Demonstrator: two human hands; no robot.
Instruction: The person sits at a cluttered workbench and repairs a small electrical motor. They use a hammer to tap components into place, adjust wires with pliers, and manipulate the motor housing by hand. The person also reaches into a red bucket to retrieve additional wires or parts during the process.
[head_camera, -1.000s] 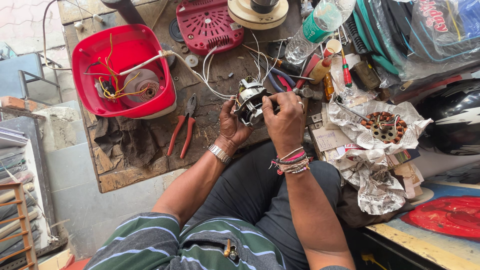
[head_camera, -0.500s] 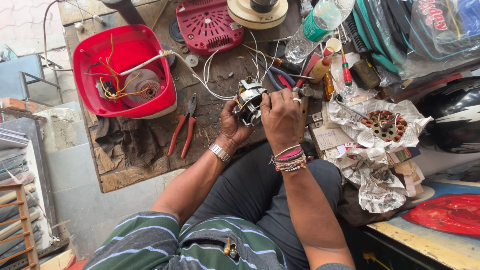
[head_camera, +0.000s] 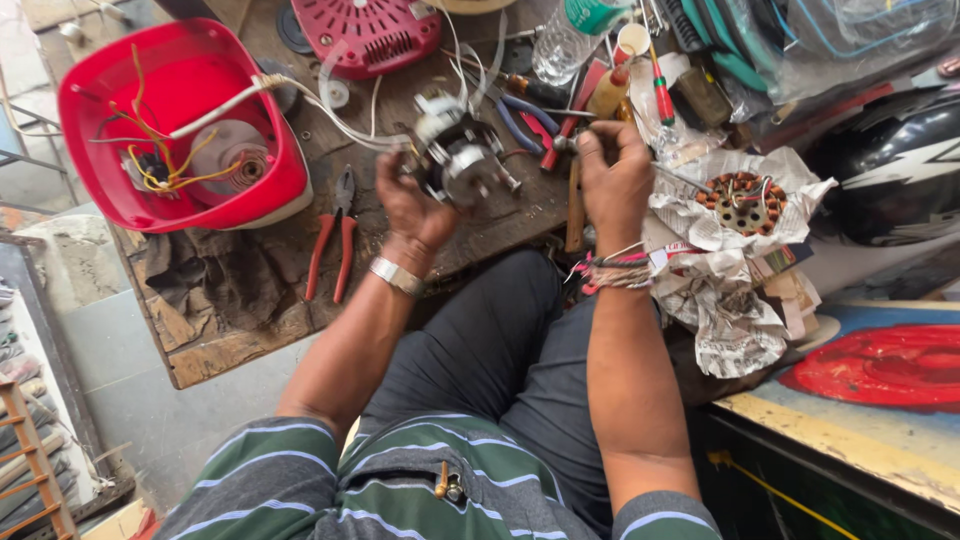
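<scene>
Behind left hand (head_camera: 412, 205), blurred motor (head_camera: 458, 158); right hand's (head_camera: 612, 180) grip contents unclear.

Repair workshop: worn wooden bench (head_camera: 230, 340), pliers (head_camera: 335, 235), screwdrivers (head_camera: 660, 90), opened red appliance housing (head_camera: 180, 120), loose wiring.

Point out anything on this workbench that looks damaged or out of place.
The red housing lies open with loose yellow and white wires spilling out. A wound stator sits on crumpled newspaper. The left hand holds a bare motor, clearly dismantled.
</scene>
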